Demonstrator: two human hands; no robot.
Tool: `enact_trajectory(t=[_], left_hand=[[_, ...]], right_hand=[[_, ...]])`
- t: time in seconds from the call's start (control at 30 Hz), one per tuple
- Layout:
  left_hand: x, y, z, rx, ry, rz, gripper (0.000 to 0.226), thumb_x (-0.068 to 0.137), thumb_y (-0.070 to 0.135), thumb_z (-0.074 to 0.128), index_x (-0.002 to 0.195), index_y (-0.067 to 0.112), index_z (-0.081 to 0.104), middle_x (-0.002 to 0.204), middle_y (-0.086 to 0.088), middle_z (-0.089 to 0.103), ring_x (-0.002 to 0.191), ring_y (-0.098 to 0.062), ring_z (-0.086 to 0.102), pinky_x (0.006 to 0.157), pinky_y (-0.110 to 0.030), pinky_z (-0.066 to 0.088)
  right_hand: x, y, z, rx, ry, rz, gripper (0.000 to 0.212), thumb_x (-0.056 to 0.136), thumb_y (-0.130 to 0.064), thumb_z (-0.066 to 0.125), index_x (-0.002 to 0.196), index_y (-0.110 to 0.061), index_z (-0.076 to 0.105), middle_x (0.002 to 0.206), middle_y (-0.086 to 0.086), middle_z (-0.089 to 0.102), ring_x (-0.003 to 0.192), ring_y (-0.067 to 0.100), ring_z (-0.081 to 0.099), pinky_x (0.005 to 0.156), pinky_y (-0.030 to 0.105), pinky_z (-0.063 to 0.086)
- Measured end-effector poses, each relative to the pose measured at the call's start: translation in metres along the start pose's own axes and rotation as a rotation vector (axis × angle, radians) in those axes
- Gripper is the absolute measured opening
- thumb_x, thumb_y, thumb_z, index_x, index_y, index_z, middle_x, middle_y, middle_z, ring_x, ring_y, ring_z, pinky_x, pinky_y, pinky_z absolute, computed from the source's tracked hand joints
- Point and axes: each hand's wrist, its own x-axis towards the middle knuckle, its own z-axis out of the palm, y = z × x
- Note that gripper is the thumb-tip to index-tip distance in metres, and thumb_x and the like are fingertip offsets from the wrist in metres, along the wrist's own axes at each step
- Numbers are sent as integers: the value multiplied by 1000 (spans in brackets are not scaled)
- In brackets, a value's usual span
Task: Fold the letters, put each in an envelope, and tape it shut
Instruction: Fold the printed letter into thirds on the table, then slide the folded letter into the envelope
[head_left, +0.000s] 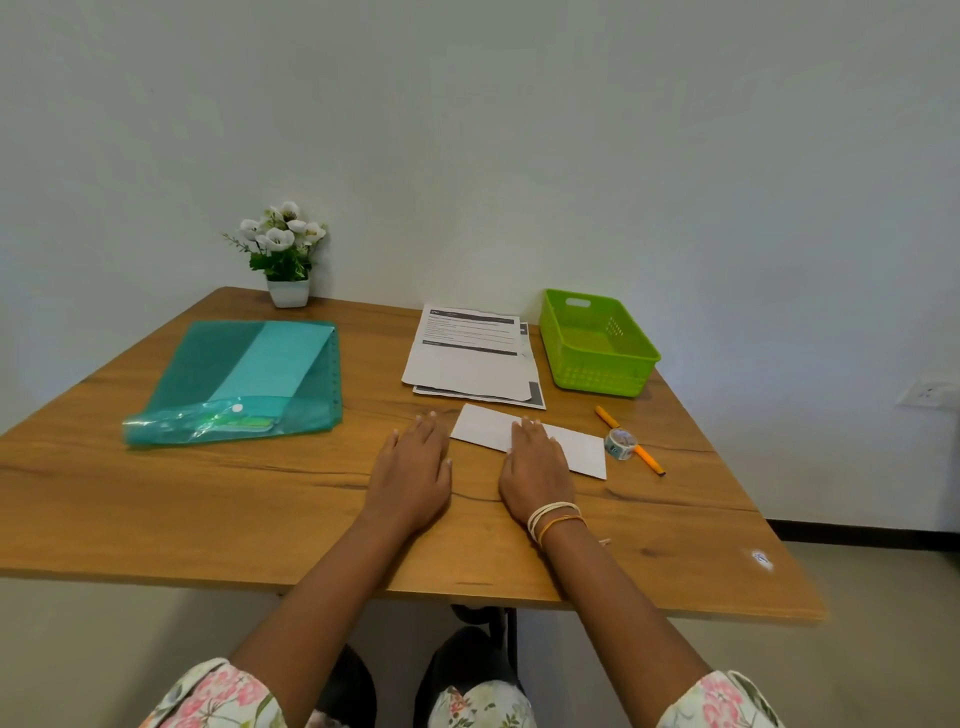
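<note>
A white envelope (576, 447) lies flat on the wooden table (208, 499), slanting down to the right. My right hand (535, 467) lies palm down with straight fingers on the envelope's middle. My left hand (413, 467) rests flat on the bare wood just left of the envelope, not touching it. A small stack of printed letters (467, 364) lies behind the envelope. A roll of patterned tape (621, 443) stands at the envelope's right end, against an orange pen (649, 460).
A green plastic basket (597, 345) stands at the back right beside the letters. A teal plastic folder (249, 384) lies on the left half of the table. A small pot of white flowers (285, 254) sits at the back edge by the wall.
</note>
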Motion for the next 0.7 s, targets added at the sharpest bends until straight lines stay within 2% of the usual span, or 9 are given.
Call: enact_trajectory(t=[0.1,0.17,0.27,0.37,0.43,0.47,0.53,0.7], left_hand=[[-1,-17,-10,86,85,0,50,93,24,48,141,17,42,153,-6,34,143,-20,26,118,-42,14],[-3,-33,-17,138,176,-32,47,90,21,51,136,14,48,150,-9,39,141,-23,30,117,-46,15],[-6,-63,-28,218,257,-157,50,88,22,52,137,12,47,151,-14,36,142,-29,27,116,-52,15],[-6,-87,-37,254,186,-373,52,90,31,48,140,14,42,152,-17,32,142,-34,25,111,-59,17],[-6,-92,-37,258,108,-422,47,92,37,43,135,17,45,147,-16,39,135,-35,34,104,-58,31],[-5,-92,-35,270,89,-390,45,93,38,41,133,18,47,144,-13,43,131,-33,38,100,-52,36],[-4,-88,-30,271,78,-270,45,95,38,38,135,21,47,144,-7,45,131,-26,40,97,-45,37],[1,-67,-21,214,39,-82,45,98,33,36,141,21,42,150,-2,41,136,-21,38,103,-38,35]], right_hand=[[1,-28,8,63,17,-83,49,98,-18,36,146,-11,32,154,8,31,144,21,24,118,35,22],[3,-49,13,105,29,-115,47,97,-17,38,143,-10,38,150,10,38,140,22,32,115,34,28],[7,-77,19,144,76,-177,38,93,-14,43,130,-9,50,132,12,55,122,25,51,103,35,44],[10,-100,25,180,100,-234,29,88,-10,45,114,-11,56,113,11,61,100,26,58,85,35,51],[12,-109,28,210,115,-261,27,86,-9,46,110,-10,58,108,12,61,97,27,58,82,35,50],[14,-112,30,221,119,-271,28,86,-9,47,112,-9,58,109,12,61,99,27,58,84,35,50],[17,-113,32,242,136,-268,31,87,-8,46,115,-9,58,113,12,61,102,26,58,87,35,50],[22,-105,32,388,226,-119,30,91,-7,45,118,-10,59,113,9,62,104,23,56,87,33,48]])
